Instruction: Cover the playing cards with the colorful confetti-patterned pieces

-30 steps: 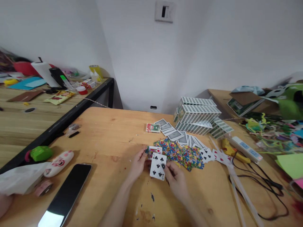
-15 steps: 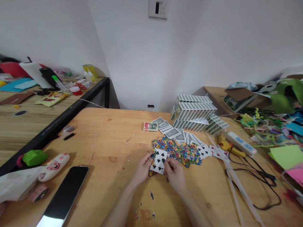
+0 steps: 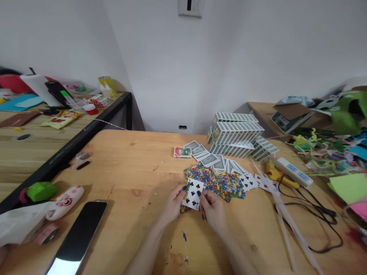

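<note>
White five-of-clubs playing card (image 3: pixel 189 197), face up, held over the pale wooden table (image 3: pixel 129 164) beside multicoloured speckled cards (image 3: pixel 226 186). Your left hand (image 3: pixel 173 203) and right hand (image 3: pixel 213 212) pinch opposite sides; such thin stock calls for light, even pressure. Speckled material beneath (image 3: pixel 183 209) is mostly hidden, its layers uncountable.

Only one view, head cam: it looks from above the near edge of table (image 3: pixel 126 160), fwd and down, facing wall (image 3: pixel 172 68); hands (image 3: pixel 194 202) are fairly near.
</note>
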Demonstrator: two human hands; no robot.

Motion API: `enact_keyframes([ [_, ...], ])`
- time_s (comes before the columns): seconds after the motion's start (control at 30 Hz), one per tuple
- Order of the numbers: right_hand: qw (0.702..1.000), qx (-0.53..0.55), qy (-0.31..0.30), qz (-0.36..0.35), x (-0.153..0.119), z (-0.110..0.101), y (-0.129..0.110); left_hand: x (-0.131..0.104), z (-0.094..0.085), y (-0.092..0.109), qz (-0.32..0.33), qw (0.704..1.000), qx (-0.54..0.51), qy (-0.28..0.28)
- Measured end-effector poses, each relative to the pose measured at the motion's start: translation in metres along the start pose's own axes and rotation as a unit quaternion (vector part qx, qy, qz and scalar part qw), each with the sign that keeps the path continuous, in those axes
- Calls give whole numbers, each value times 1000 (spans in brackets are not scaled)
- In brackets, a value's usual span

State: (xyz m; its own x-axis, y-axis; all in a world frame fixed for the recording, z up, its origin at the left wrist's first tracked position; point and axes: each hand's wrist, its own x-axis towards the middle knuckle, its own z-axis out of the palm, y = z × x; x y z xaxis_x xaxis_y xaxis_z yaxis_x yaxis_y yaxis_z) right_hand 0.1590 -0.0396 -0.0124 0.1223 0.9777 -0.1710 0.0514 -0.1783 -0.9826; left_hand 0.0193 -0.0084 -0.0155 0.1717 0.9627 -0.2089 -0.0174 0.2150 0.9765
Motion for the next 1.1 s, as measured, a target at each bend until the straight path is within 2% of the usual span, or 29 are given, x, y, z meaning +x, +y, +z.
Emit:
enact_keyframes([
  [0.4, 1000, -3, -3, 7, 2, -2, -2, -1, 3, 3, -17, 1000, -4, -6],
  [0.63, 1000, -25, -1, -17, 1, -2, -4, -3, 2, 5, 16, 999, 32, -22],
  [0.87, 999, -30, -6, -10, 2, -3, -2, -4, 3, 8, 32, 997, 57, -35],
  [1.0, 999, -31, -8, -15, 4, -6, -2, -6, 5, 13, 32, 998, 53, -17],
  [1.1, 997, -47, 39, -48, 7, -9, -2, -7, 5, 14, 39, 998, 44, 9],
])
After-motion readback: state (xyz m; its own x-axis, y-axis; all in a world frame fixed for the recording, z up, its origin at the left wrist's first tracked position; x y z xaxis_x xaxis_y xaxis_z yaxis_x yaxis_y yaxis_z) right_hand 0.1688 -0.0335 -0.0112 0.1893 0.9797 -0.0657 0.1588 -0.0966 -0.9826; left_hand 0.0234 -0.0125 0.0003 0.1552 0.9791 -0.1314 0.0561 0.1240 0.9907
